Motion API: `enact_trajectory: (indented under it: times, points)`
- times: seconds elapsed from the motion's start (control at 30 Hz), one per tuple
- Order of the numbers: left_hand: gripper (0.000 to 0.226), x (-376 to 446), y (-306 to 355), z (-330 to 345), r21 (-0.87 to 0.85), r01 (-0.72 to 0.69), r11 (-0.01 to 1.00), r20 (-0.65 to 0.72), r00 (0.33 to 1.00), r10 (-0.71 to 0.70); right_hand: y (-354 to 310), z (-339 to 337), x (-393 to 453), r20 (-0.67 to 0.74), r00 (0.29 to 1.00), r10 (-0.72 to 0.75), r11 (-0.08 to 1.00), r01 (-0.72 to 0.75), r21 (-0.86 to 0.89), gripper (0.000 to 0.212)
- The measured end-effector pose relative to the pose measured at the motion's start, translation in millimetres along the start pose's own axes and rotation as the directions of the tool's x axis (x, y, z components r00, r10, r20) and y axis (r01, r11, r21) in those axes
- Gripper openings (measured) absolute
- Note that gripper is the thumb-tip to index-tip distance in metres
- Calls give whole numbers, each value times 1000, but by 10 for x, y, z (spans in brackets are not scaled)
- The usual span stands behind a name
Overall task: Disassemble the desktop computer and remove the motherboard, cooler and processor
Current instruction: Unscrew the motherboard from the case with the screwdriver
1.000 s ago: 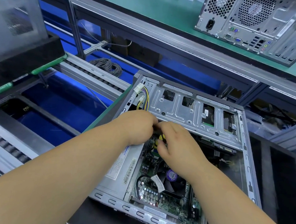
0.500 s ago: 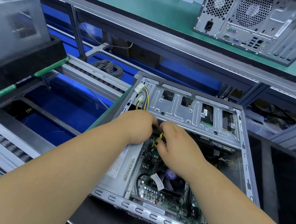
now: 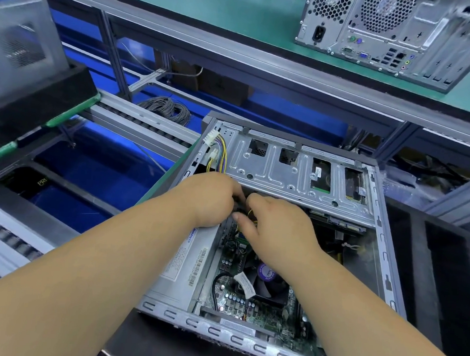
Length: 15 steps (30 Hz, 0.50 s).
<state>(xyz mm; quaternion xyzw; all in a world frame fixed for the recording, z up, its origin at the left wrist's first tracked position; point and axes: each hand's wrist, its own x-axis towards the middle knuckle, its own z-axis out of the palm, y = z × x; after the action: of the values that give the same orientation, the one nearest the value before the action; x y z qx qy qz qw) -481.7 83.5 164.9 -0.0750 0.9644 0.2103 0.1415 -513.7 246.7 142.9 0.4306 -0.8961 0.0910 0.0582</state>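
A: What fills mid-frame?
B: An open desktop case [image 3: 384, 242]; the left hand [image 3: 210, 198] and right hand [image 3: 277, 227] meet over yellow wires [image 3: 251, 214], fingers curled.
A: Lower down?
B: Motherboard [image 3: 226, 295], cooler fan [image 3: 268, 281].

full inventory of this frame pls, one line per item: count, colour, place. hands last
open computer case: 1, grey, centre, lying on its side
drive cage: 1, silver, far half of the case
motherboard: 1, green, on the case floor
cooler fan: 1, black with purple hub label, on the motherboard
loose connectors: 2, white on yellow and purple wires, case far-left corner
second computer: 1, grey, rear panel showing, on the green shelf top right
cable coil: 1, grey, beyond the conveyor rail
left hand: 1, at wires under the cage edge
right hand: 1, beside the left, fingers at yellow wires
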Motion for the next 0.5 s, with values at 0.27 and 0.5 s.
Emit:
enact_trajectory:
  times: [0.27, 0.5]
  points:
    - [36, -2, 14, -3, 19, 15, 1000, -12, 1000, -14, -10, 16, -3, 41, 999, 2, 991, -7, 133, 30]
    - [33, -3, 14, -2, 4, 36, 999, -12, 999, -35, 13, 21, 21, 88, 996, -27, 982, 10, 191, 29]
